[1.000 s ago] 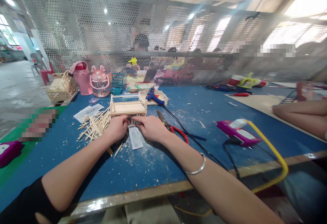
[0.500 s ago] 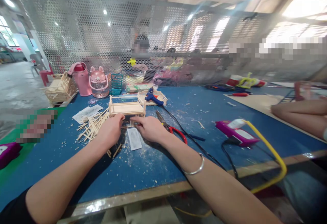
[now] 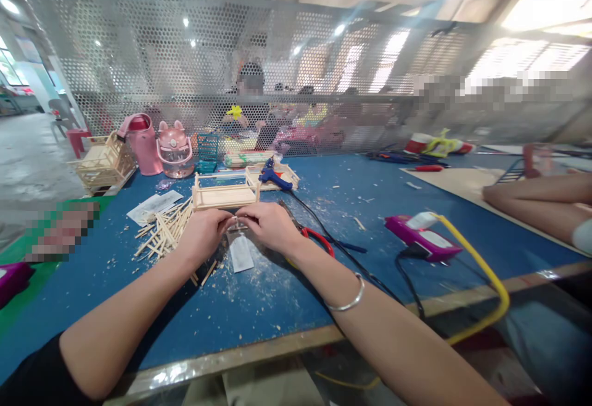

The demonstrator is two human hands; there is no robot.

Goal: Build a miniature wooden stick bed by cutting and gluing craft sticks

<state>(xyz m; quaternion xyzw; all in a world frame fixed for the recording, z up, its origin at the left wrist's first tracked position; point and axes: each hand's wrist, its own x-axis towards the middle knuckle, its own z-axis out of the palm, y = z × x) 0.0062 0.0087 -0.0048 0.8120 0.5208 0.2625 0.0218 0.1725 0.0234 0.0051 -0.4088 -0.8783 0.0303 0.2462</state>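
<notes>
My left hand and my right hand meet fingertip to fingertip over the blue table, both pinched on a small object I cannot make out. Just behind them stands a small wooden stick frame. A white paper slip lies right below my hands. A pile of loose wooden sticks is spread at the left of my left hand. Red-handled scissors lie beside my right wrist, which wears a silver bangle.
A blue glue gun with a black cord lies behind the frame. A purple device with a yellow cable sits at right. Pink containers, a stick basket and a perforated screen are at the back. Another person's forearm rests at far right.
My hands have drawn slightly closer together and lifted a little from the table, fingertips now meeting in front of the frame. The view shifted slightly.
</notes>
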